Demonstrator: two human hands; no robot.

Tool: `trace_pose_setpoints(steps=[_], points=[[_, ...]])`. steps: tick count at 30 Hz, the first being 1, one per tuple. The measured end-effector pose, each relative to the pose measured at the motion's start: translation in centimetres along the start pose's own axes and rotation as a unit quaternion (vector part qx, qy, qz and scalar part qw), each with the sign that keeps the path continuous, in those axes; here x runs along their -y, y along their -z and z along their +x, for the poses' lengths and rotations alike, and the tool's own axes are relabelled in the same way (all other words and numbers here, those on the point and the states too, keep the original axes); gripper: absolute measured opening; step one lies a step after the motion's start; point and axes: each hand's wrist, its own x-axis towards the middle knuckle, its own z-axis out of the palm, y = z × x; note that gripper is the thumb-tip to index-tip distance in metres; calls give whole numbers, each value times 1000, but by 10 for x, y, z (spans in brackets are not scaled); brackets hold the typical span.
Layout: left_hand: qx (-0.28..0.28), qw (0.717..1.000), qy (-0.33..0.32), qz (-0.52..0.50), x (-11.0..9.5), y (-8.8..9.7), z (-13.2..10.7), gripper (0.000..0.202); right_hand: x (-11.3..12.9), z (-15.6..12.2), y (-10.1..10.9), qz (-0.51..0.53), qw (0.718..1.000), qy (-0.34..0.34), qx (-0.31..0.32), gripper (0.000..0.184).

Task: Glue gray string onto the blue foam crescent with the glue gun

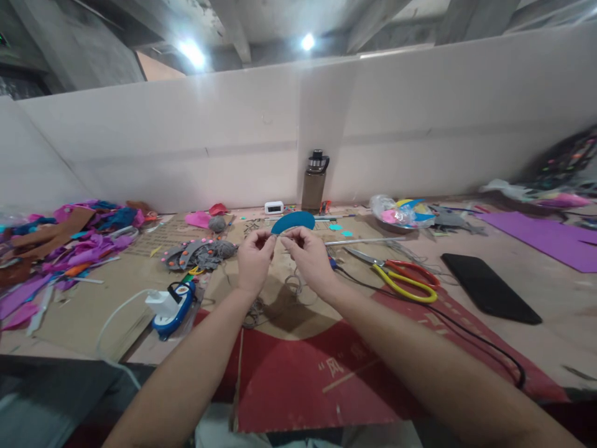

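A blue half-round foam piece [293, 221] is held up over the middle of the table. My left hand [254, 260] pinches its lower left edge with closed fingers. My right hand [308, 256] pinches the lower edge just beside it, fingers closed too. A thin grey string seems to hang from the hands toward the cardboard [261, 292] below. A blue and white glue gun [173, 303] lies left of my left forearm. Scissors [401, 278] with yellow and red handles lie right of my right hand.
Heaps of pink, purple and brown foam scraps [60, 249] cover the left side. A brown bottle [314, 182] and a small white clock [273, 208] stand by the back wall. A black flat slab [489, 287] and a purple sheet [545, 236] lie at the right. A black cable [466, 336] crosses the red cardboard.
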Motion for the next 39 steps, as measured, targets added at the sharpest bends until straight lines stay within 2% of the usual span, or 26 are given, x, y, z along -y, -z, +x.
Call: trace_pose_setpoints(steps=[3, 13, 22, 26, 35, 39], points=[[25, 999, -12, -16, 4, -3, -1, 12, 1, 1, 1, 15, 1000, 5, -21, 18], [54, 993, 47, -97, -4, -9, -6, 12, -2, 3, 6, 9, 999, -23, -42, 21], [68, 986, 67, -133, -6, -11, -7, 12, 0, 2, 6, 24, 999, -24, -42, 19], [91, 979, 81, -161, -7, -11, -7, 13, -2, 3, 7, 46, 997, -38, -41, 19], [185, 940, 186, -218, -6, -5, 1, 24, 2, 4, 13, 201, 970, -135, 0, 28], [223, 927, 217, -210, -5, 0, 4, 26, 5, 2, 18, 209, 967, -130, 60, 28]])
